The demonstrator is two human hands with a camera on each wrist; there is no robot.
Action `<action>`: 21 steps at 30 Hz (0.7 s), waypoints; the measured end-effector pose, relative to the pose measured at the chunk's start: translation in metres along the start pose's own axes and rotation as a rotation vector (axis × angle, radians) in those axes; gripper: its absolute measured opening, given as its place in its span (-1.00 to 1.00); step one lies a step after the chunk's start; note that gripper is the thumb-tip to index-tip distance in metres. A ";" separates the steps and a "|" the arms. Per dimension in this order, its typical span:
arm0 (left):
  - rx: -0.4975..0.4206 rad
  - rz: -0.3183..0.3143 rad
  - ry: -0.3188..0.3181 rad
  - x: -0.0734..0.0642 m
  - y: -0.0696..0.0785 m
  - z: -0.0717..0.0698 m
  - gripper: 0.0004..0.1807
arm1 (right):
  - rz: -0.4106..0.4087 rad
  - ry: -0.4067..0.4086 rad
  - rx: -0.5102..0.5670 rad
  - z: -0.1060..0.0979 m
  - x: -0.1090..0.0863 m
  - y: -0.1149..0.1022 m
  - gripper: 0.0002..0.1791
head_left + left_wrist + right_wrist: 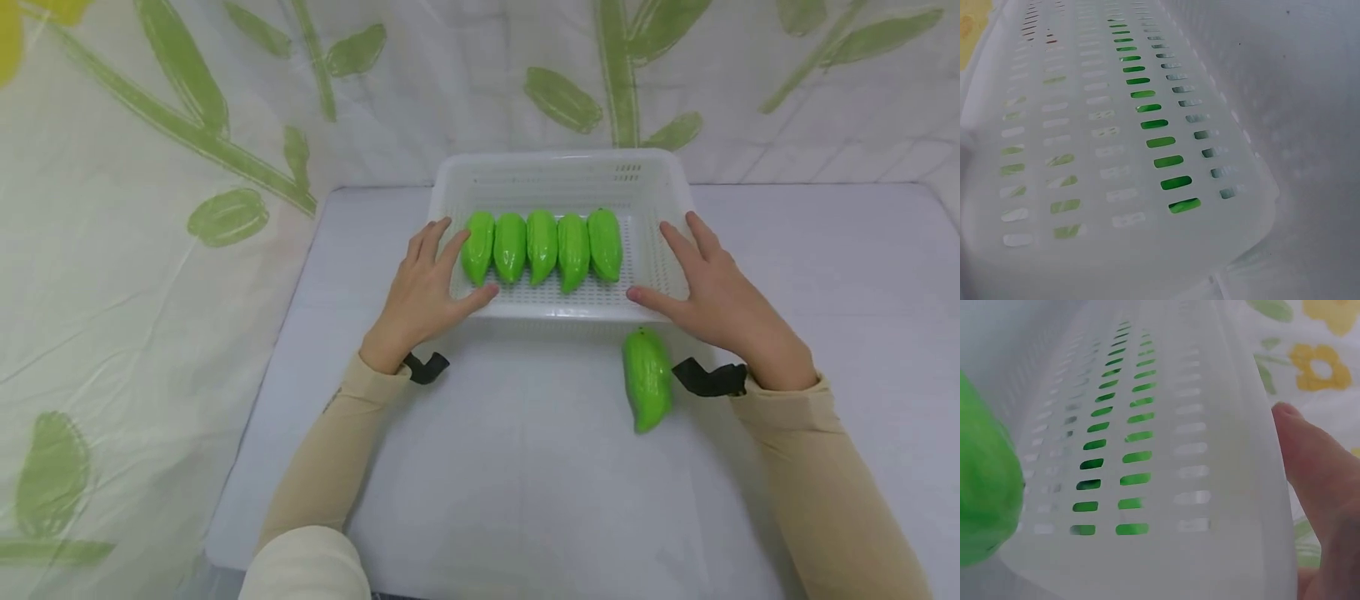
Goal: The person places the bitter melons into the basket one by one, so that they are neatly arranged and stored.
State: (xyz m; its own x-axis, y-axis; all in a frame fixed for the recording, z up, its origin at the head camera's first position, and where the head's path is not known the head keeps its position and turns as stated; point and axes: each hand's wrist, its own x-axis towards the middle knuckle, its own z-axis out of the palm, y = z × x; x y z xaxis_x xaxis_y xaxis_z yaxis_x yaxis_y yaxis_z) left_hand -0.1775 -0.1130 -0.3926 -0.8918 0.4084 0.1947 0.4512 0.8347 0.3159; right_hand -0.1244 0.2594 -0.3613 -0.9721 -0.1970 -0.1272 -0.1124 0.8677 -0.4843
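A white slotted plastic basket (562, 313) lies between my hands. Several glossy green pepper-like pieces (542, 247), plump with pointed ends, lie side by side in a row on its floor. My left hand (427, 283) is spread over the left near corner, thumb at the front rim. At the right near corner my right hand (716, 296) is spread too, fingers at the side rim and thumb over the front rim. Just in front of the basket lies one more green piece (647, 379). In the right wrist view a thumb (1316, 462) shows beside the rim.
The basket stands toward the back of a table with a pale cover (517, 467). Behind and to the left hangs a white cloth (465, 92) printed with green leaves. Dark straps (708, 379) sit at both wrists.
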 end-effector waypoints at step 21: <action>0.080 0.002 -0.009 0.000 0.000 0.000 -0.05 | -0.301 0.541 -0.050 0.012 -0.066 0.004 -0.41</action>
State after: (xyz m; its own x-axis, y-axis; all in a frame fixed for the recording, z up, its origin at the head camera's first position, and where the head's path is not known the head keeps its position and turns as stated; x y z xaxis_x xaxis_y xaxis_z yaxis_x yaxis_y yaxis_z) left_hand -0.1777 -0.1125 -0.3921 -0.8911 0.4133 0.1872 0.4495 0.8604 0.2401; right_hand -0.0581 0.2704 -0.3652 -0.8614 -0.1886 0.4715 -0.3945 0.8332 -0.3876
